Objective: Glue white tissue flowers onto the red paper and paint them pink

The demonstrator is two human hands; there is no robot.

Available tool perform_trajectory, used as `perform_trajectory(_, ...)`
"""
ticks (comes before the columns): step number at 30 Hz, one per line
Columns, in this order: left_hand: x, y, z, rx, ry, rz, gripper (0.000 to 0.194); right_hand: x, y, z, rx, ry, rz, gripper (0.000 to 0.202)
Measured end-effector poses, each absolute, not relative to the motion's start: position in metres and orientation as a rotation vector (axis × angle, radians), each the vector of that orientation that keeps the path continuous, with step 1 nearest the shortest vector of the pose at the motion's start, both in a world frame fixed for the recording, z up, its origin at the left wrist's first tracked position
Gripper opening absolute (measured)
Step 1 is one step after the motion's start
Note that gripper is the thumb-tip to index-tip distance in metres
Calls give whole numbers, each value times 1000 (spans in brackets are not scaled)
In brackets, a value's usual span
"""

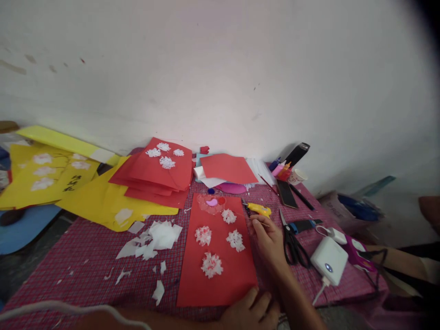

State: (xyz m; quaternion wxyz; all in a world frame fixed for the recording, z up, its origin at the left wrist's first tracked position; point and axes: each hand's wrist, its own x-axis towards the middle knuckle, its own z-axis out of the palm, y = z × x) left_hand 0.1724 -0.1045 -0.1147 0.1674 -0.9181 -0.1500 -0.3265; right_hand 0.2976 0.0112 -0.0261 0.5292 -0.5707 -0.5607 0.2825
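Observation:
My right hand [270, 240] pinches a thin stick [263, 223] beside the right edge of a red paper sheet [225, 288]; the stick's far tip is hard to make out. My left hand [252, 311] lies with fingers stretched over the sheet's lower right corner. On the sheet sit several crumpled white paper flowers, the lowest flower [211, 265] dabbed with pinkish red. A clear paint palette [208, 206] with pink, red and blue paint rests at the sheet's top. Just beyond my right hand lies a yellow glue gun [259, 209].
Scissors [292, 243], a blue-handled cutter [304, 225], a white power bank [329, 261] and a phone [286, 194] lie at right. Torn white paper [161, 236] is at left, below stacked red sheets [147, 172] and yellow sheets [99, 206]. Paint bottles [283, 172] stand near the wall.

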Motion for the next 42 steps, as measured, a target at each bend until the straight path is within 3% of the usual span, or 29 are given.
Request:
perform_trajectory(11, 169, -106, -111, -2679, -399, -735, 37, 291, 10, -14, -1348, -1279, 753, 22)
perform_trajectory(16, 169, -105, -110, -2639, -428, -864, 36, 283, 15, -14, -1347, -1355, 738, 20)
perform_trajectory(24, 168, -104, -108, -2659, -386, -785, 39, 286, 11, -12, -1350, -1364, 682, 19)
perform_trajectory(31, 167, -104, -106, -2554, -476, -993, 37, 282, 7, -10, -1323, -1474, 710, 19)
perform_trajectory(42, 167, -105, -107, -2640, -422, -896, 42, 284, 7, -16, -1333, -1717, 621, 19)
